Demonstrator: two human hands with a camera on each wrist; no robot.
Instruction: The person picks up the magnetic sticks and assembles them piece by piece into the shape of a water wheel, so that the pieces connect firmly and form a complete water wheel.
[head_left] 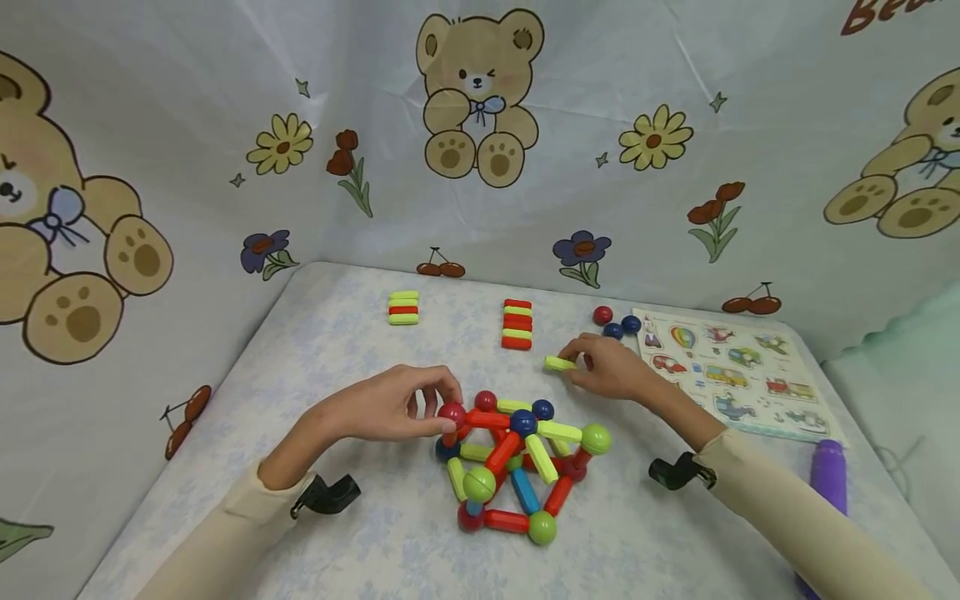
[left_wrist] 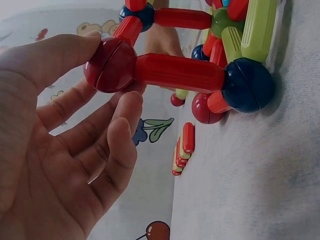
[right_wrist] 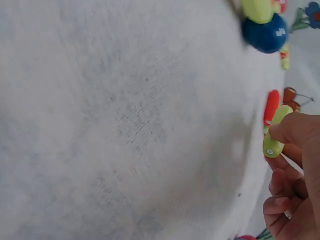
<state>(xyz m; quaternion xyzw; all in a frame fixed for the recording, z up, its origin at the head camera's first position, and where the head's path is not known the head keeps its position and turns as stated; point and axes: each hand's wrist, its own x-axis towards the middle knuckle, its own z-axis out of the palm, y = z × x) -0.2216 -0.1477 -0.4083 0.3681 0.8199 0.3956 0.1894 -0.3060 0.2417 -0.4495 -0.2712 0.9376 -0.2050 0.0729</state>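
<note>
Light was soft and even in the head view, with faint shadows under the rod-and-ball toy structure (head_left: 517, 462) and no glare. Its edges bowed outward. The left wrist view was dimmer, the palm shaded. The right wrist view was blurred, the cloth-covered bench (right_wrist: 125, 125) washed pale.

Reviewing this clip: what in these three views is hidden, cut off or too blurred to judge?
- Purple cylinder, head view: the right forearm covers its lower end; what it is stays unclear.
- Picture board, head view: motifs too small to make out in detail.
- Yellow-green rod, right wrist view: the right hand is cut by the frame edge, so the full grip is unseen.
- Left hand, left wrist view: the red ball hides the contact behind it.
</note>
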